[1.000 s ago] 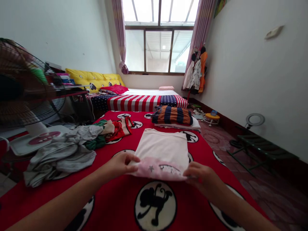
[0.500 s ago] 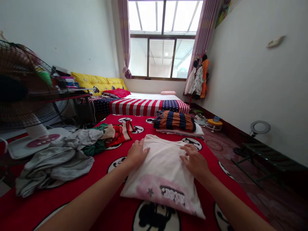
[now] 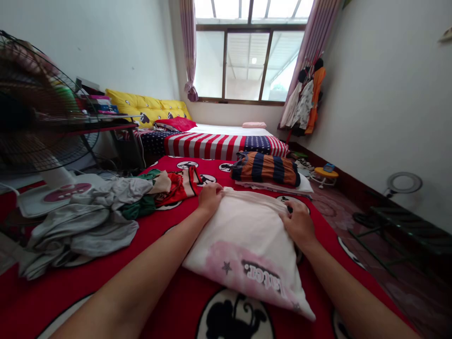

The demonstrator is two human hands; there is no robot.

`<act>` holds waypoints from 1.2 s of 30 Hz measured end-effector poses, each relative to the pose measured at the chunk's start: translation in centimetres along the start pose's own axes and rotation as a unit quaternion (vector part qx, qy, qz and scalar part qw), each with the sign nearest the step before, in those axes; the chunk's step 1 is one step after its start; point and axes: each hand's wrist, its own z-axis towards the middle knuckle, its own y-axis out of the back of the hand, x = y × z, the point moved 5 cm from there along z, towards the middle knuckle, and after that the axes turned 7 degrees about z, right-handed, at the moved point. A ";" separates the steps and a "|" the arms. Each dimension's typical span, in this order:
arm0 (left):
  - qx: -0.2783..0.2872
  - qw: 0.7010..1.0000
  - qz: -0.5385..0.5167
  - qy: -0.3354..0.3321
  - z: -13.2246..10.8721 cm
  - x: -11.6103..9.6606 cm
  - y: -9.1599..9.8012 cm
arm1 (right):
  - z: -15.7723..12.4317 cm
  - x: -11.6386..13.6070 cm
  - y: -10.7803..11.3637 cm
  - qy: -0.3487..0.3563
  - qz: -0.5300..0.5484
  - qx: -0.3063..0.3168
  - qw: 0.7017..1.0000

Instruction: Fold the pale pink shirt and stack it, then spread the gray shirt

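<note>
Where the shirt lies: a white shirt [image 3: 240, 245] with a pink-dyed end, a star and dark lettering sits at lower center of the frame on a red blanket [image 3: 212, 167], its pink end toward the person.

Left grip: the left hand [image 3: 211, 198] curls closed on the shirt's far edge, pinching the cloth.

Right grip: the right hand [image 3: 298, 225] closes on the far right corner, with the fabric bunched under its fingers.

Shirt's state: smoothed into a rough rectangle, no sleeves in sight.

Loose: crumpled gray clothes [image 3: 81, 226] at left, with red and green clothes [image 3: 173, 188] beside them.

Neat: a striped bundle [image 3: 264, 170] lying flat at upper right.

Beyond: a fan [image 3: 35, 108] at far left, a flag-patterned bedspread [image 3: 212, 146] ahead.
</note>
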 end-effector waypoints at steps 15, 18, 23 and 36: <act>0.253 0.937 0.154 -0.186 -8.0 -4.2 -3.7 | -3.4 3.5 -5.4 0.126 -0.122 0.280 0.944; 0.237 0.944 0.160 -0.165 -7.8 -4.0 -3.4 | -2.0 1.1 -5.0 0.052 -0.152 0.262 0.952; 0.215 0.956 0.108 -0.171 -7.8 -3.6 -3.3 | -1.3 -1.0 -4.0 -0.067 -0.165 0.222 0.959; 0.110 0.991 0.050 0.055 -4.0 3.6 2.2 | -12.3 16.2 -0.5 0.238 0.085 0.323 0.912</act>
